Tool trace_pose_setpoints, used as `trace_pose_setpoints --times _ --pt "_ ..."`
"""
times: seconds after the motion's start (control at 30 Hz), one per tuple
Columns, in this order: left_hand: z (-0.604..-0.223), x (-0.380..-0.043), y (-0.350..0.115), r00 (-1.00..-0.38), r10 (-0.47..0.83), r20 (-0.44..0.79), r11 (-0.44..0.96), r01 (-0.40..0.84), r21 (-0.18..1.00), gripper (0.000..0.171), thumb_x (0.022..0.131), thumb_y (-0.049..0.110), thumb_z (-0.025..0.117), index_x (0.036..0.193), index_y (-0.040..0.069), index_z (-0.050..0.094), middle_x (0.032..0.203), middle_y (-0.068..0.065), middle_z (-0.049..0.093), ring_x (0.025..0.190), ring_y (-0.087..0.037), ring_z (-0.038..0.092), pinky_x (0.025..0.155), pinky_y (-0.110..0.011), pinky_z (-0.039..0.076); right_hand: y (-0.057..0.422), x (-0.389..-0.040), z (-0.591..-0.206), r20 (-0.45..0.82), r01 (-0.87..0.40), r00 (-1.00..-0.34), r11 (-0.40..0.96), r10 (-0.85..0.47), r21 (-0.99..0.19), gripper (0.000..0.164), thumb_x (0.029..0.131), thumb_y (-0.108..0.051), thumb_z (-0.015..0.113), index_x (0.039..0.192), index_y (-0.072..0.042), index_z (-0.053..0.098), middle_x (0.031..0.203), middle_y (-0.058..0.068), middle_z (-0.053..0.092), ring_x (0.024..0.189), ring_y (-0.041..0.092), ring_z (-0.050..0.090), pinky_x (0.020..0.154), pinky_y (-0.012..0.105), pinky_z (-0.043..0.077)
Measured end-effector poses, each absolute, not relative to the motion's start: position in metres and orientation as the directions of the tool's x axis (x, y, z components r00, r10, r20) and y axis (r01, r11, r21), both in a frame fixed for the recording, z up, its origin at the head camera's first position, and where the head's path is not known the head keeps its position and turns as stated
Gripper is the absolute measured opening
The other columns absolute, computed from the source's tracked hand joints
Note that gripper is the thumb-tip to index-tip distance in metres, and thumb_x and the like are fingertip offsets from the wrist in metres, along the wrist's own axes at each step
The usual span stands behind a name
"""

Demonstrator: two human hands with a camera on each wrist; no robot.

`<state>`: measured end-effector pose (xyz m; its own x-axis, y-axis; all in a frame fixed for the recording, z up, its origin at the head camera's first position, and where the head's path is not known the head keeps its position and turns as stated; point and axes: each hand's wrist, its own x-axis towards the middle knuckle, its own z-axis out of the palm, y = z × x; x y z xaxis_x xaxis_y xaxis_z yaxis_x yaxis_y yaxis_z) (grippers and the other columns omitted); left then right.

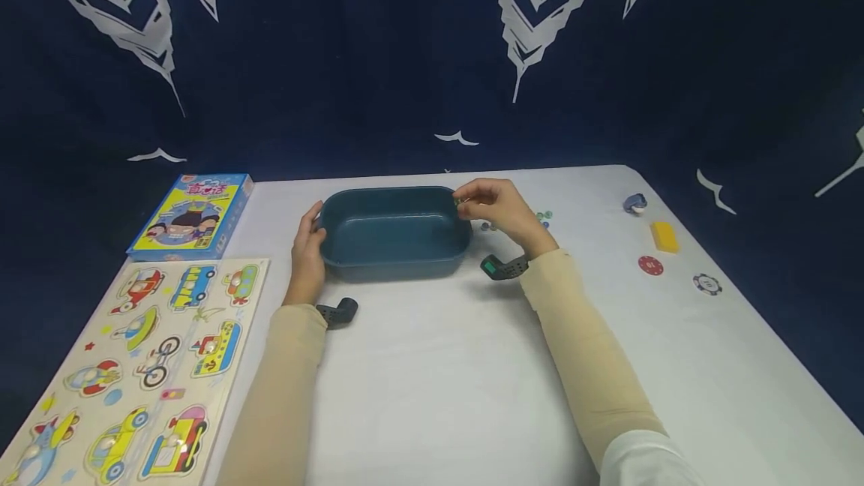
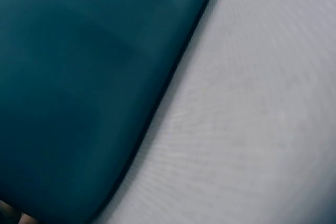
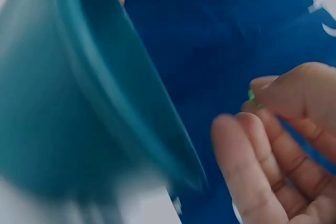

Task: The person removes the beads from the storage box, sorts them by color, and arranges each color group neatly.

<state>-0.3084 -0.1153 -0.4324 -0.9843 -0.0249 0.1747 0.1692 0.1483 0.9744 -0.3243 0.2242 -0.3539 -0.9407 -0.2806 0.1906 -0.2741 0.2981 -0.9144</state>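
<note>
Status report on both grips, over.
Left grip holds rounded rectangular teal plastic tub. Right grip pinches small green piece at tub's right rim. No obstruction visible between piece and tub.

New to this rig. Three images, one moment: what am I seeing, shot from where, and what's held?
No robot here: a person works with two bare hands. The wide picture comes from a camera worn on the head; the other two come from cameras on each wrist.

The left hand grips one end of a teal, rounded rectangular tray. The right hand, at its other end, pinches a small green piece, mostly hidden by fingers.

The white-covered table also bears, on the left, a flat blue-and-yellow printed box and a pale board with colourful vehicle shapes. On the right are a small blue object, a yellow block, a red round chip and a black-and-white round chip.
</note>
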Motion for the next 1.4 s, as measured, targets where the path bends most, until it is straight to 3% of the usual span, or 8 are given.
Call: trace_pose_setpoints --times 0.13,0.33,0.4,0.5,0.63,0.93,1.07,1.4 --pt "-0.433 -0.307 -0.117 -0.986 -0.015 0.164 0.146 0.16 0.976 0.058 0.101 0.015 0.027 0.158 0.023 0.026 0.158 -0.011 0.034 0.146 -0.026 0.029 0.121 -0.045 0.017 0.25 -0.326 -0.357 0.325 -0.363 -0.931 0.359 -0.164 -0.86 0.024 0.09 -0.004 0.071 0.112 0.006 0.068 0.105 0.015 0.069 0.082 0.015 0.067 0.075 0.024 0.057" --pt "-0.433 -0.306 -0.116 -0.986 -0.015 0.164 0.17 0.159 0.973 0.058 0.101 0.015 0.027 0.158 0.022 0.026 0.158 -0.013 0.034 0.146 -0.028 0.029 0.121 -0.046 0.017 0.283 -0.313 -0.352 0.451 -0.401 -0.892 0.435 0.014 -0.807 0.023 0.093 0.0 0.065 0.114 0.011 0.064 0.102 0.02 0.064 0.082 0.029 0.065 0.073 0.026 0.058" --pt "-0.433 -0.306 -0.115 -0.985 -0.018 0.17 0.177 0.164 0.971 0.058 0.1 0.016 0.028 0.158 0.022 0.027 0.157 -0.014 0.034 0.145 -0.029 0.03 0.12 -0.047 0.017 0.298 -0.313 -0.358 0.467 -0.381 -0.88 0.458 0.088 -0.803 0.023 0.094 -0.002 0.065 0.113 0.01 0.064 0.101 0.018 0.064 0.08 0.022 0.064 0.071 0.023 0.057" --pt "-0.431 -0.305 -0.115 -0.984 -0.026 0.176 0.182 0.169 0.969 0.058 0.1 0.015 0.028 0.158 0.021 0.027 0.156 -0.015 0.035 0.145 -0.03 0.03 0.12 -0.047 0.018 0.323 -0.321 -0.378 0.464 -0.307 -0.861 0.515 0.208 -0.8 0.022 0.094 -0.006 0.066 0.113 0.004 0.066 0.102 0.014 0.065 0.079 0.009 0.059 0.07 0.02 0.056" --pt "-0.43 -0.303 -0.115 -0.983 -0.03 0.179 0.19 0.17 0.967 0.059 0.099 0.015 0.028 0.158 0.021 0.027 0.156 -0.015 0.035 0.145 -0.031 0.03 0.12 -0.047 0.018 0.349 -0.327 -0.402 0.406 -0.156 -0.848 0.573 0.339 -0.804 0.022 0.093 -0.012 0.066 0.113 -0.002 0.068 0.104 0.013 0.068 0.078 0.006 0.058 0.066 0.017 0.051" --pt "-0.43 -0.302 -0.113 -0.986 -0.021 0.168 0.22 0.16 0.962 0.06 0.1 0.018 0.025 0.159 0.024 0.023 0.159 -0.011 0.031 0.147 -0.029 0.026 0.121 -0.048 0.016 0.368 -0.327 -0.426 0.279 0.018 -0.872 0.598 0.401 -0.802 0.022 0.095 -0.012 0.063 0.114 -0.002 0.066 0.105 0.017 0.069 0.073 0.006 0.063 0.06 0.014 0.051" --pt "-0.43 -0.301 -0.112 -0.984 -0.032 0.176 0.244 0.163 0.956 0.06 0.099 0.021 0.026 0.159 0.025 0.024 0.159 -0.009 0.03 0.147 -0.027 0.026 0.121 -0.049 0.016 0.368 -0.329 -0.43 0.252 0.076 -0.881 0.645 0.401 -0.76 0.024 0.093 -0.012 0.062 0.114 -0.002 0.067 0.105 0.017 0.069 0.077 0.016 0.065 0.064 0.021 0.053" --pt "-0.431 -0.302 -0.111 -0.984 -0.031 0.175 0.233 0.163 0.959 0.059 0.099 0.022 0.026 0.159 0.023 0.024 0.157 -0.012 0.035 0.146 -0.029 0.029 0.121 -0.048 0.017 0.367 -0.331 -0.433 0.263 0.11 -0.881 0.712 0.392 -0.693 0.024 0.091 -0.014 0.067 0.112 -0.002 0.072 0.103 0.018 0.071 0.095 0.034 0.064 0.096 0.048 0.045"
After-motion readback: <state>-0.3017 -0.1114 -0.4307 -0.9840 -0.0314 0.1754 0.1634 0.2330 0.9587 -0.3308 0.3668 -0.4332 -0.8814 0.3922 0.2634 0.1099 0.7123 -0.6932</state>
